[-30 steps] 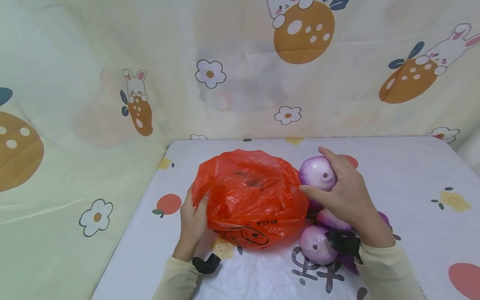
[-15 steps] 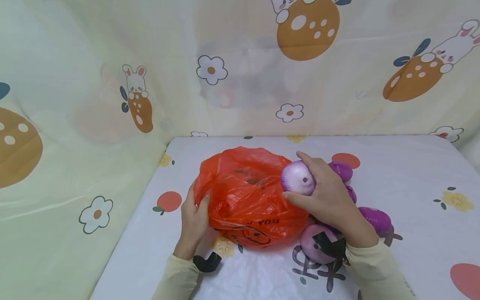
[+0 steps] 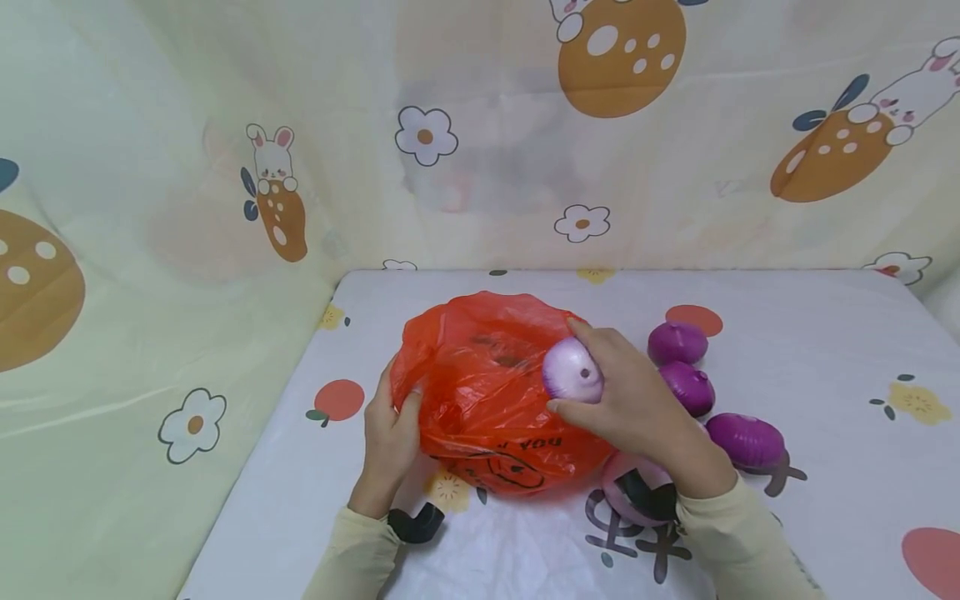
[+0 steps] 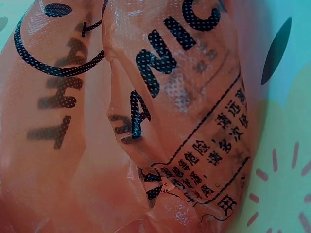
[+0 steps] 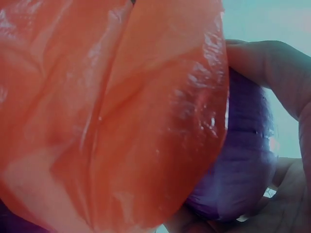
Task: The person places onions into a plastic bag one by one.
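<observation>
Rabbit-print curtain behind the table; pale onion against the red bag, nearer the left edge.
Your right hand grips the onion, your left hand pinches the bag; spreading the plastic should prevent snags.

Toward nine o'clock, a crinkled orange-red bag covers part of a purple onion. The right hand grips the onion from three o'clock.

Curtained-off tabletop nook: rabbit-print sheeting around a fruit-patterned tablecloth.
</observation>
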Tool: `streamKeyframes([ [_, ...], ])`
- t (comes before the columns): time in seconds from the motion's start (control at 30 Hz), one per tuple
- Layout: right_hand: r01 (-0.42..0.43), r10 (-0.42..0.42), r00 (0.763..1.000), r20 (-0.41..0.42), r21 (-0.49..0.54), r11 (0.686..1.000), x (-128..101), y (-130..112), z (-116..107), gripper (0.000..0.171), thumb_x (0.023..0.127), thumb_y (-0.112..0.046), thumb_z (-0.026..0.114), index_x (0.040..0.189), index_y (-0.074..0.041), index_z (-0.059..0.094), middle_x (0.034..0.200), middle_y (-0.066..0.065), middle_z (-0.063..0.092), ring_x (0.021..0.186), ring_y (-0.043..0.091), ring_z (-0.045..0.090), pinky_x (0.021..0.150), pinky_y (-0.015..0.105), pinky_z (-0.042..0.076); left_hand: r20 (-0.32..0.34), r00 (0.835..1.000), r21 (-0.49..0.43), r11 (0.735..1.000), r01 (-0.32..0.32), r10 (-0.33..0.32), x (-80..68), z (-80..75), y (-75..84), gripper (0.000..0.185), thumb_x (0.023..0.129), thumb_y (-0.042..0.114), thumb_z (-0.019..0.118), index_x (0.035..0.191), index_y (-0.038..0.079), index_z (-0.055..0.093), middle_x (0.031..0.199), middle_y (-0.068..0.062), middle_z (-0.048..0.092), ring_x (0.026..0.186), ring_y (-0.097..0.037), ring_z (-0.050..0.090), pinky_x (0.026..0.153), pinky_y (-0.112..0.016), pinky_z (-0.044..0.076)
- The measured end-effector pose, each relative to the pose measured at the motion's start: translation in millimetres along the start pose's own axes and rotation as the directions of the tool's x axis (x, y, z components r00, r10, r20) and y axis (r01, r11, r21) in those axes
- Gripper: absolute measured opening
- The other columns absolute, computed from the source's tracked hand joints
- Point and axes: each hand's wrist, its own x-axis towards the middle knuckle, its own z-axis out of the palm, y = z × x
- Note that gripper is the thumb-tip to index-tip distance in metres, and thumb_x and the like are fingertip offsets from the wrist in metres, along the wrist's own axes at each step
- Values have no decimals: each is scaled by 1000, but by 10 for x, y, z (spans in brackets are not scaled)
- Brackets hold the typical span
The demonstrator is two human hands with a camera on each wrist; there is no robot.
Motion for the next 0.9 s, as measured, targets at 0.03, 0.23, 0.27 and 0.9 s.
streamKeyframes([
  [0.03, -2, 2, 1000, 8, -1, 1000, 3, -1, 8, 94, 83, -24, 87, 160, -6, 37, 137, 16, 57, 111, 29, 62, 82, 47, 64, 1, 1000, 1, 1000, -3, 3, 2, 0, -3, 56, 103, 6, 54, 157, 14, 42, 147, -5, 60, 124, -29, 64, 101, -49, 57],
  [0.23, -26, 26, 998, 62, -14, 1000, 5, -14, 64, 94, 83, -25, 86, 160, -5, 36, 143, 17, 54, 115, 31, 62, 87, 50, 63, 5, 1000, 0, 1000, -4, 4, -2, 2, -12, 56, 103, 6, 55, 157, 14, 41, 146, -6, 61, 123, -29, 64, 101, -49, 57],
  [0.27, -26, 28, 997, 68, -21, 999, 5, -17, 73, 94, 83, -26, 85, 160, -4, 36, 144, 17, 53, 116, 31, 62, 89, 51, 63, 5, 1000, 1, 1000, -3, 3, -5, 3, -11, 56, 103, 7, 55, 157, 14, 41, 146, -6, 61, 122, -29, 64, 101, -49, 57],
  [0.9, -44, 73, 978, 196, -150, 988, 7, 1, 291, 90, 82, -29, 85, 158, -7, 42, 145, 19, 53, 119, 33, 62, 92, 54, 61, 9, 1000, 9, 1000, -3, 3, -14, 8, -13, 57, 103, 7, 54, 158, 16, 42, 148, -5, 60, 124, -29, 64, 100, -49, 57],
])
